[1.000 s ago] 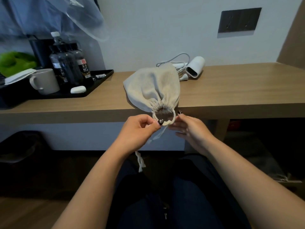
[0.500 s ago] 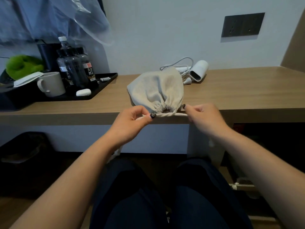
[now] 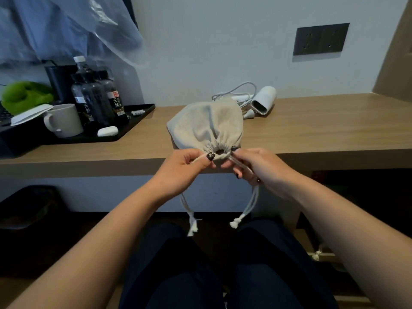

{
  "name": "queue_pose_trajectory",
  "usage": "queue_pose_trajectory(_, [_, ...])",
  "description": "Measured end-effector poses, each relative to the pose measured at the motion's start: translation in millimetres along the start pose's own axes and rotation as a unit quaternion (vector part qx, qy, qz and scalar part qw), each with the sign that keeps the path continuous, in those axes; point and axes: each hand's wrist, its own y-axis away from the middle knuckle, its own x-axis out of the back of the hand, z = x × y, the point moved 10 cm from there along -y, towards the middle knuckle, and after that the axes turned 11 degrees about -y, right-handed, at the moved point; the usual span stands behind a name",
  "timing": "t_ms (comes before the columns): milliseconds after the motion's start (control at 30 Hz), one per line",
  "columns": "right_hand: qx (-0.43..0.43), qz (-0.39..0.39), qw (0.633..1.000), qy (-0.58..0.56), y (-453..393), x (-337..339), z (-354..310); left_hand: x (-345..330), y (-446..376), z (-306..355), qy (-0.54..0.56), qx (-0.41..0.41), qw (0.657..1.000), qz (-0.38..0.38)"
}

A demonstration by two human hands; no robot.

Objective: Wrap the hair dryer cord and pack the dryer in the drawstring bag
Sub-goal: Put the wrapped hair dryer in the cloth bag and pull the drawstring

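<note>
On the left of the wooden desk (image 3: 312, 130) stands a black tray (image 3: 124, 132) with a white mug (image 3: 64, 120) and dark bottles (image 3: 95, 101). The left hand (image 3: 180, 168) pinches one drawstring at the mouth of the beige drawstring bag (image 3: 205, 126), which lies at the desk edge. The right hand (image 3: 260, 168) grips the other string. Behind the bag lies the white hair dryer (image 3: 264, 102), its cord (image 3: 234, 92) loose.

Wooden desk (image 3: 312, 130): bag (image 3: 205, 123), dryer (image 3: 264, 100), tray (image 3: 124, 128).
</note>
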Motion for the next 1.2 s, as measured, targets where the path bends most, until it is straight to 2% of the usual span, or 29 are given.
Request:
queue_pose_trajectory(100, [0.076,0.015,0.989,0.123,2,3,-22,14,-3,7,-0.043,-0.038,0.997,0.049])
queue_pose_trajectory(200, [0.113,0.019,0.981,0.159,8,10,-31,30,-3,-2,-0.067,-0.042,0.993,0.086])
queue_pose_trajectory(633, [0.091,0.024,0.97,0.226,14,21,-30,25,4,-22,-0.09,-0.033,0.993,0.068])
queue_pose_trajectory(767, [0.074,0.033,0.967,0.24,26,32,-37,32,12,-27,0.053,-0.003,0.997,0.064])
queue_pose_trajectory(967, [0.1,0.042,0.946,0.305,43,42,-56,33,24,-42,0.21,0.048,0.97,0.108])
queue_pose_trajectory(1100, [0.118,0.042,0.945,0.303,45,41,-72,27,21,-20,0.312,0.026,0.942,0.124])
queue_pose_trajectory(1200, [0.135,0.04,0.946,0.292,45,37,-86,18,17,10,0.312,-0.024,0.942,0.12])
